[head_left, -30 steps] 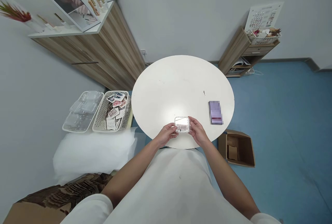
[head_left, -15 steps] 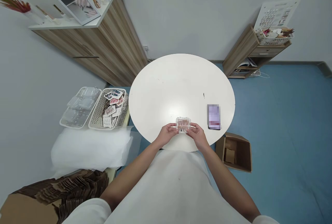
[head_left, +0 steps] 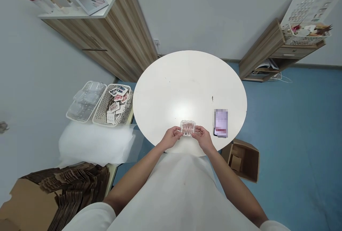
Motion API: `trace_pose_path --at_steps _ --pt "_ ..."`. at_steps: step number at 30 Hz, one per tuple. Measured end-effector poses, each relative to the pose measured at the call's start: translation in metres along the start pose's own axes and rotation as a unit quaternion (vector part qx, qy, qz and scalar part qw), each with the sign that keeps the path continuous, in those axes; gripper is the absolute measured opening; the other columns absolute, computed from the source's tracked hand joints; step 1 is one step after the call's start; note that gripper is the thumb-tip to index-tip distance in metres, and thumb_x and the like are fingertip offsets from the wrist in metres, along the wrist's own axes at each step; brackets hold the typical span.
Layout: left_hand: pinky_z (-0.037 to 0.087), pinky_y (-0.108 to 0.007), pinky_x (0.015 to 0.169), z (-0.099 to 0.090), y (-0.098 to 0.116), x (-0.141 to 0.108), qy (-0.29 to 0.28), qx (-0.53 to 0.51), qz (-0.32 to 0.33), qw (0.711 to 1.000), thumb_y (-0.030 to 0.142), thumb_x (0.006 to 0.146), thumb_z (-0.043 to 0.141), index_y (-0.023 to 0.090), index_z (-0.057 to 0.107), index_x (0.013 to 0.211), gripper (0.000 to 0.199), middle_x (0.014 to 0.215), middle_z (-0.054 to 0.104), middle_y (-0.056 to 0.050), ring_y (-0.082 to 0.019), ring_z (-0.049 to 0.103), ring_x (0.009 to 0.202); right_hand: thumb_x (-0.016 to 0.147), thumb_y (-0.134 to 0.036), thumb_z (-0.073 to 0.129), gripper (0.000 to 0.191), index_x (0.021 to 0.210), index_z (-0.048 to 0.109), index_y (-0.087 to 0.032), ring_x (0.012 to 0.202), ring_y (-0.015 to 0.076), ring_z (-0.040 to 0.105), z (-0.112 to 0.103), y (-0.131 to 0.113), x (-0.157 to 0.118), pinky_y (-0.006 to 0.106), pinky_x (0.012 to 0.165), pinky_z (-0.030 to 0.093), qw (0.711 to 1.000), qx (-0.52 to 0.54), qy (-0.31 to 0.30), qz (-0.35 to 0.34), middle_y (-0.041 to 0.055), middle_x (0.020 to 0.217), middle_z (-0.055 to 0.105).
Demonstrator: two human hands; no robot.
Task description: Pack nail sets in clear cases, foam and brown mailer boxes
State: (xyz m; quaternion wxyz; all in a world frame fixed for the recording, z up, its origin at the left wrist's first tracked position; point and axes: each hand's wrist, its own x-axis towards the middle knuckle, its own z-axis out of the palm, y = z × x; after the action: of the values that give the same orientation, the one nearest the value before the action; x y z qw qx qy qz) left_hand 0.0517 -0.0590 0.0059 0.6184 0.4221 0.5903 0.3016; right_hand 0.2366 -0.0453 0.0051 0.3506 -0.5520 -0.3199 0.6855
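Note:
Between my two hands is a small clear plastic case [head_left: 187, 128] with rows of pinkish press-on nails inside. My left hand [head_left: 171, 138] grips its left edge with thumb and fingers. On the opposite edge my right hand [head_left: 203, 138] holds it the same way. The case is close to the near side of the round white table [head_left: 187, 67]; whether it rests on the top or is lifted slightly, I cannot tell. To the right of my right hand lies a phone [head_left: 221, 123] with a blurred screen.
Left of the table stand a white basket [head_left: 97, 115] of printed cards and a tray of clear plastic cases [head_left: 85, 101]. Below them are white wrapping sheets [head_left: 93, 143] and folded brown cardboard [head_left: 77, 195]. An open cardboard box [head_left: 249, 161] sits on the floor at right.
The view has tilted and shifted a little, so the surroundings sit differently. Both hands keep their hold on the case, which has barely moved.

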Motion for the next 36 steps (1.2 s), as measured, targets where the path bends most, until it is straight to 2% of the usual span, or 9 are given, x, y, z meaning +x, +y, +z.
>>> trace_pose_path --at_steps 3,9,15,20,25,28,31,33,36 --pt "0.041 -0.026 0.063 0.004 -0.002 0.002 0.018 0.004 -0.004 1.000 0.040 0.070 0.060 0.016 0.055 0.093 0.034 0.066 0.060 -0.002 -0.013 0.056 0.062 0.056 -0.031 0.071 0.042 0.095 0.055 -0.021 0.073 0.0162 0.060 -0.001 0.002 0.005 0.036 0.075 0.045 1.000 -0.004 0.006 0.005 0.0033 0.087 0.062" --pt "0.043 -0.030 0.075 0.007 0.001 0.000 0.029 -0.003 0.001 1.000 0.039 0.075 0.055 0.019 0.046 0.115 0.046 0.081 0.062 -0.005 -0.016 0.059 0.077 0.057 -0.032 0.070 0.048 0.100 0.051 -0.023 0.070 0.0144 0.058 -0.003 0.007 0.014 0.035 0.072 0.046 1.000 -0.011 0.028 0.007 0.0010 0.085 0.058" --pt "0.044 -0.031 0.078 0.006 0.003 -0.004 0.080 0.056 0.031 0.995 0.035 0.074 0.057 0.023 0.047 0.117 0.046 0.118 0.050 -0.010 -0.018 0.055 0.092 0.060 -0.033 0.068 0.046 0.101 0.050 -0.023 0.076 0.0160 0.058 0.002 0.006 0.018 0.036 0.074 0.045 0.999 -0.012 0.032 0.014 0.0029 0.091 0.057" --pt "0.047 -0.031 0.076 -0.003 -0.003 -0.003 0.092 0.080 0.049 0.991 0.035 0.075 0.056 0.024 0.046 0.118 0.046 0.117 0.048 -0.008 -0.017 0.052 0.095 0.061 -0.033 0.067 0.046 0.102 0.049 -0.022 0.076 0.0150 0.058 0.020 0.006 0.025 0.034 0.074 0.045 0.999 -0.027 0.032 0.025 0.0025 0.094 0.058" --pt "0.046 -0.030 0.077 -0.032 -0.014 -0.003 0.127 0.049 0.037 0.990 0.035 0.075 0.057 0.026 0.043 0.120 0.049 0.119 0.045 -0.008 -0.018 0.050 0.099 0.063 -0.033 0.063 0.045 0.104 0.048 -0.022 0.078 0.0152 0.058 0.058 0.003 0.039 0.033 0.072 0.045 0.998 -0.067 0.010 0.018 0.0047 0.101 0.057" --pt "0.045 -0.030 0.078 -0.058 -0.022 -0.002 0.156 0.028 0.024 0.987 0.036 0.074 0.058 0.026 0.042 0.121 0.051 0.121 0.043 -0.008 -0.018 0.049 0.101 0.066 -0.031 0.061 0.044 0.106 0.047 -0.023 0.087 0.0168 0.056 0.089 0.003 0.049 0.033 0.074 0.046 0.995 -0.097 -0.015 0.002 0.0061 0.108 0.054" --pt "0.045 -0.029 0.078 -0.089 -0.030 0.000 0.188 0.015 0.015 0.982 0.037 0.073 0.058 0.026 0.041 0.122 0.054 0.121 0.042 -0.008 -0.018 0.047 0.102 0.065 -0.030 0.060 0.047 0.110 0.047 -0.023 0.100 0.0188 0.049 0.124 0.010 0.061 0.032 0.076 0.046 0.987 -0.159 -0.012 -0.015 0.0067 0.114 0.050" --pt "0.046 -0.029 0.077 -0.112 -0.035 0.002 0.211 0.014 0.010 0.977 0.037 0.073 0.058 0.025 0.040 0.123 0.055 0.120 0.040 -0.008 -0.018 0.046 0.103 0.065 -0.030 0.059 0.050 0.113 0.047 -0.023 0.099 0.0190 0.048 0.148 0.017 0.071 0.032 0.075 0.047 0.978 -0.209 -0.004 -0.019 0.0072 0.114 0.047" --pt "0.046 -0.028 0.077 -0.146 -0.042 0.006 0.237 0.024 -0.008 0.971 0.036 0.072 0.058 0.023 0.041 0.123 0.055 0.118 0.040 -0.009 -0.018 0.046 0.101 0.066 -0.029 0.057 0.051 0.116 0.047 -0.021 0.085 0.0166 0.051 0.182 0.027 0.087 0.032 0.072 0.047 0.966 -0.258 -0.028 -0.020 0.0066 0.105 0.049"
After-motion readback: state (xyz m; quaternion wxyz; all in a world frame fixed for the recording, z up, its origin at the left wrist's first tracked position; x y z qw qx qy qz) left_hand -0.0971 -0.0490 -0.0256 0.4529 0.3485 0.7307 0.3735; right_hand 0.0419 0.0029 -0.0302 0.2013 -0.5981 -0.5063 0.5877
